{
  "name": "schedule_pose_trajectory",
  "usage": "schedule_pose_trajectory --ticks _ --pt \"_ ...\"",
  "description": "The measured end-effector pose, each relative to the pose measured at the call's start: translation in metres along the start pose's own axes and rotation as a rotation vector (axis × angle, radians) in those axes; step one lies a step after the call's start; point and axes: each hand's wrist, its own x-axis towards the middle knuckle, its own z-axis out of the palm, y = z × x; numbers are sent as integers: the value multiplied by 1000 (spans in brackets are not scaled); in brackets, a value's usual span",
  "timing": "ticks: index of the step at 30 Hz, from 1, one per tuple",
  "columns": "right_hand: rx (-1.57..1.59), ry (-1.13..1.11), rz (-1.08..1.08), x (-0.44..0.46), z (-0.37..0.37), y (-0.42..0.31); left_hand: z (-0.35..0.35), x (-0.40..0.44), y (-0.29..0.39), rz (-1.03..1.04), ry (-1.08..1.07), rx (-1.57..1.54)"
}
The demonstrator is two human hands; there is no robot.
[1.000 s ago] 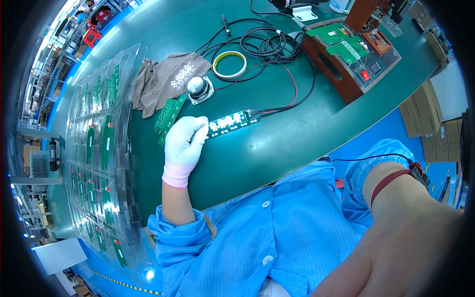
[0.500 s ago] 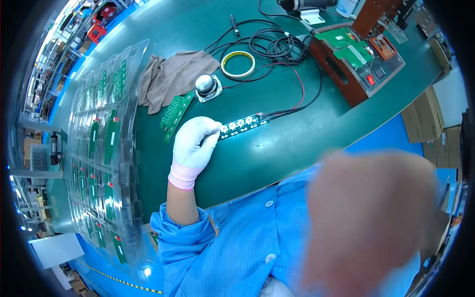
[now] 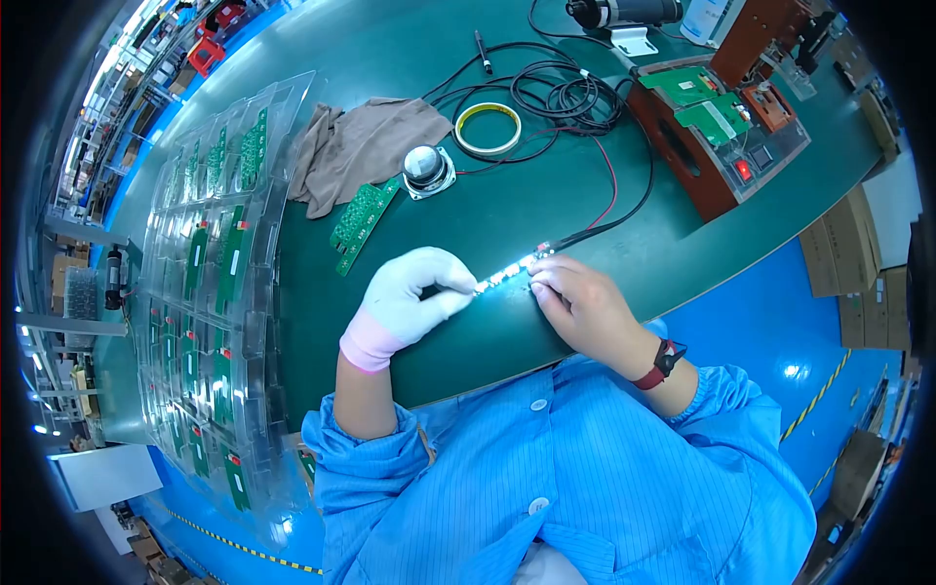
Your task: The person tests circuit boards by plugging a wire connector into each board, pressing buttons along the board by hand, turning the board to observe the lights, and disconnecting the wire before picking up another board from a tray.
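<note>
My left hand [image 3: 414, 297], in a white glove, pinches the left end of a lit circuit board [image 3: 505, 275]. The board is tilted so that it shows as a narrow bright strip. At its right end, beside the cable connector, my bare right hand [image 3: 580, 297] has its fingers closed on the board. Black and red wires [image 3: 609, 222] run from that end. Another green board [image 3: 365, 222] lies up and left of my gloved hand, near a round speaker [image 3: 425, 170] and a brown cloth [image 3: 361, 146].
Stacked clear trays [image 3: 255, 336] with green boards stand at the left. A tape roll [image 3: 487, 129] and coiled black cable [image 3: 570, 97] lie at the back. A brown test fixture [image 3: 682, 161] with a lit red switch stands back right.
My right hand has come down from close to the camera onto the board's right end. The board, facing up before, is now tilted edge-on. The view has shifted slightly.
</note>
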Motion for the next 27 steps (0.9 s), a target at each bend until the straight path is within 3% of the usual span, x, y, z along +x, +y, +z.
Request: schedule_pose_trajectory --ticks 8,27 --pt "-135 -64 24 -10 0 0 6 5 1 -106 -255 -67" --pt "-77 -9 -23 -6 4 1 6 8 1 -132 -300 37"
